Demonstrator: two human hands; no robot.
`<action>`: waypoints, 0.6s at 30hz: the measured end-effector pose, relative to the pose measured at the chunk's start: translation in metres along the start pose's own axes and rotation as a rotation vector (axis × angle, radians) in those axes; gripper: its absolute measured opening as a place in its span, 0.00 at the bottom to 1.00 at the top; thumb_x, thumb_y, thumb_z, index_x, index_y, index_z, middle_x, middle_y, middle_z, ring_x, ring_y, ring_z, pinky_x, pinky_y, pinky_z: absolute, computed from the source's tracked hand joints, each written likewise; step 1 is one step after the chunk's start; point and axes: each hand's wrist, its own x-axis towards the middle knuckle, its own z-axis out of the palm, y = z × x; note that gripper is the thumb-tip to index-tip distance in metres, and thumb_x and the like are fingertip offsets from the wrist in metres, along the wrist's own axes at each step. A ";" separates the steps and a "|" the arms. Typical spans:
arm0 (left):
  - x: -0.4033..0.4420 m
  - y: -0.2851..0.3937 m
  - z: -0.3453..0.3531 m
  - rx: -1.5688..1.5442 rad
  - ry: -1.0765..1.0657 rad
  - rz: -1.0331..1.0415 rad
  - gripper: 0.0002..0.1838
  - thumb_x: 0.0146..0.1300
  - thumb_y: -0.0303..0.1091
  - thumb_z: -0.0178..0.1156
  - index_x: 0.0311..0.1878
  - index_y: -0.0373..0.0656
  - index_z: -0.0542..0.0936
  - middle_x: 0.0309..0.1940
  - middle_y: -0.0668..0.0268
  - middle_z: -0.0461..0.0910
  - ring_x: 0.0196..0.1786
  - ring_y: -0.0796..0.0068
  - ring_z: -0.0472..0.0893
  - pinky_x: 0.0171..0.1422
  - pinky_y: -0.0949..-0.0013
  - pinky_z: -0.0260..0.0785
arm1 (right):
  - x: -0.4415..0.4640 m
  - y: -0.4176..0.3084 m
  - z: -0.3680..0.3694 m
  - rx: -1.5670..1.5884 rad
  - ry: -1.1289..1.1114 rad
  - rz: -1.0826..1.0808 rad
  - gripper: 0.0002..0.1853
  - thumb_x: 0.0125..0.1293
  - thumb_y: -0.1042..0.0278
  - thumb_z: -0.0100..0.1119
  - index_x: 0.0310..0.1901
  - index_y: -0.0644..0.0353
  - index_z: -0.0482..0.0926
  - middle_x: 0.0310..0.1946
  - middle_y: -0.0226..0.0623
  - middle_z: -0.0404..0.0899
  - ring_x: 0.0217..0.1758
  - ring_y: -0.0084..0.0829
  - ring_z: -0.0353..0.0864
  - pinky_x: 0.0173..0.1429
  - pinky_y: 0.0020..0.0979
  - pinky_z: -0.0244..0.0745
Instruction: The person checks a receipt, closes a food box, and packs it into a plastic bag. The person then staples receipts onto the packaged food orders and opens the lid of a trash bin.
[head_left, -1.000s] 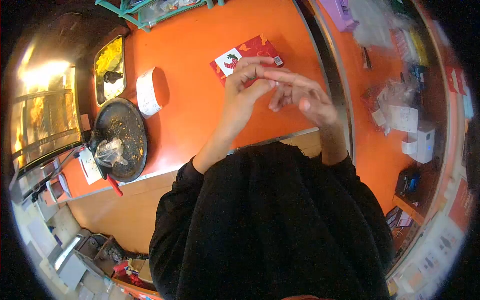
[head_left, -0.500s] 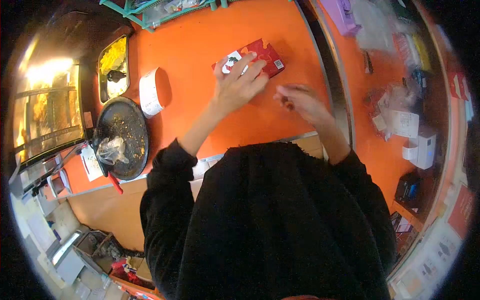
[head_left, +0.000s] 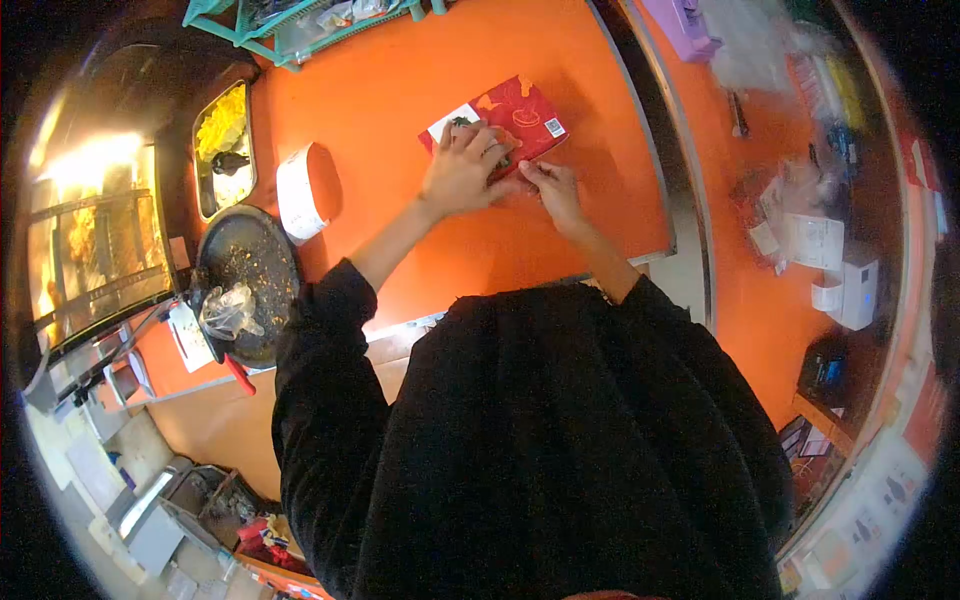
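A red and white box (head_left: 524, 112) with a small square code lies slanted on the orange table (head_left: 400, 75). My left hand (head_left: 464, 172) rests on the box's left part and near edge, its fingers spread over the white panel. My right hand (head_left: 552, 190) is at the near edge of the box, thumb and fingertips pinched together close to my left hand's fingers. What the right fingertips hold, if anything, is too small to tell.
Left of the box stand a white paper container (head_left: 298, 195), a metal tray with yellow food (head_left: 221, 125) and a dark round pan (head_left: 250, 257) holding a clear plastic bag. A teal rack (head_left: 275, 42) is at the top. A lit glass cabinet (head_left: 100, 235) stands far left.
My hands, first together in front of the box, parted. The left went onto the box, and the right then moved in to its near edge, closing its fingers.
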 end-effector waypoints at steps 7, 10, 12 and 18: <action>-0.015 0.004 0.028 -0.187 0.083 -0.156 0.20 0.45 0.32 0.60 0.45 0.43 0.71 0.45 0.64 0.70 0.56 0.62 0.66 0.61 0.48 0.54 | -0.001 -0.003 0.007 0.118 0.033 -0.003 0.16 0.56 0.53 0.56 0.27 0.61 0.78 0.19 0.26 0.74 0.20 0.15 0.69 0.24 0.18 0.61; -0.013 0.005 0.026 -0.229 0.126 -0.147 0.19 0.45 0.31 0.59 0.44 0.44 0.71 0.45 0.63 0.70 0.55 0.64 0.67 0.60 0.51 0.57 | 0.013 0.018 0.001 0.072 -0.057 -0.069 0.13 0.58 0.60 0.55 0.28 0.63 0.77 0.20 0.27 0.75 0.20 0.17 0.69 0.25 0.20 0.63; -0.011 0.008 0.020 -0.212 0.143 -0.136 0.19 0.46 0.31 0.59 0.44 0.44 0.71 0.44 0.62 0.70 0.54 0.65 0.69 0.60 0.52 0.58 | 0.016 0.024 0.001 0.056 -0.053 -0.122 0.13 0.58 0.59 0.55 0.27 0.62 0.78 0.19 0.27 0.74 0.20 0.16 0.69 0.24 0.20 0.63; -0.016 0.001 0.028 -0.243 0.119 -0.083 0.17 0.51 0.33 0.57 0.47 0.48 0.72 0.47 0.60 0.71 0.55 0.59 0.68 0.60 0.53 0.57 | 0.037 0.052 -0.003 -0.298 0.045 0.045 0.18 0.54 0.51 0.57 0.22 0.60 0.77 0.16 0.28 0.73 0.21 0.18 0.70 0.24 0.21 0.64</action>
